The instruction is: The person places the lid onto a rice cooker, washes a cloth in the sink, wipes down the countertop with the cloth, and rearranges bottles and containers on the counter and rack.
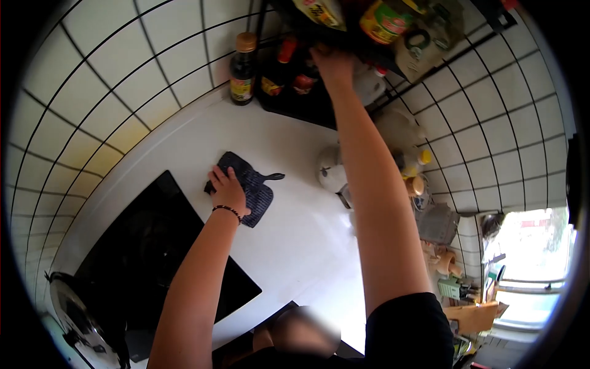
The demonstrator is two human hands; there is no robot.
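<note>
My left hand lies on a dark, ribbed cloth on the white countertop, fingers spread across its left part. The cloth has a hanging loop on its right side. My right hand reaches into the lower level of a black rack in the corner, at the tops of the bottles there. Its fingers are partly hidden in shade, so their grip is unclear. Just below and left of it stands a dark bottle with a red label. Further left is a red-capped bottle.
A brown-capped sauce bottle stands left of the rack. Packets and a yellow-green container sit on the upper shelf. Beside my right forearm is a white rounded pot. A black cooktop lies left, with a glass lid near its corner.
</note>
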